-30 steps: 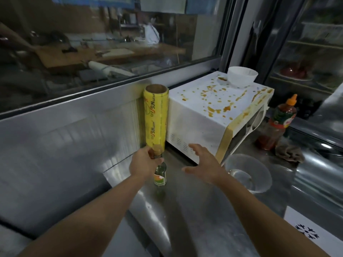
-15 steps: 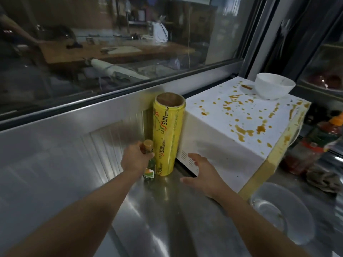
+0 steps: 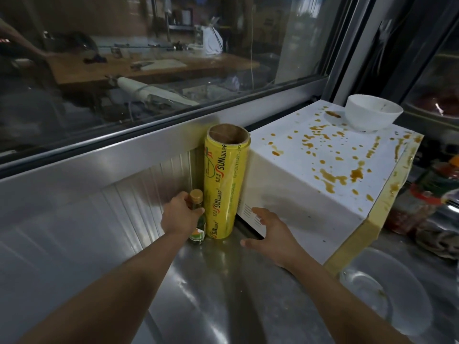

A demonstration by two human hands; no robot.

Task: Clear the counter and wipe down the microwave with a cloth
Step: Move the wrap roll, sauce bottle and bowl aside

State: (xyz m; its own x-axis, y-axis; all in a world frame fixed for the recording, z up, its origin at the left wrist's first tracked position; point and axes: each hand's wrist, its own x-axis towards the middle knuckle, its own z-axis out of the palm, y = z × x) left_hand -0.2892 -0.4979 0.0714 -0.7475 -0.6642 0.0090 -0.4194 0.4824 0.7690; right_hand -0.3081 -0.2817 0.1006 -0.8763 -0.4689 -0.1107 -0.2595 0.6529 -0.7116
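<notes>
Both bare arms reach forward, side by side. The left hand (image 3: 179, 217) has its fingers and thumb curled round a small bottle (image 3: 197, 220). The right hand (image 3: 272, 235) is spread wide, fingers straight and apart, thumb out, holding nothing.

Steel table (image 3: 218, 301), shiny, runs along the window wall. On it: small green bottle (image 3: 198, 230) with gold cap, upright, touching the yellow cling-wrap roll (image 3: 224, 184) standing on end. White microwave (image 3: 310, 194) just beside the roll, top spattered orange-brown. Clear glass bowl (image 3: 387, 294) near the microwave's front corner. Red-capped sauce bottle (image 3: 422, 202) and crumpled cloth (image 3: 437, 238) at far right.
</notes>
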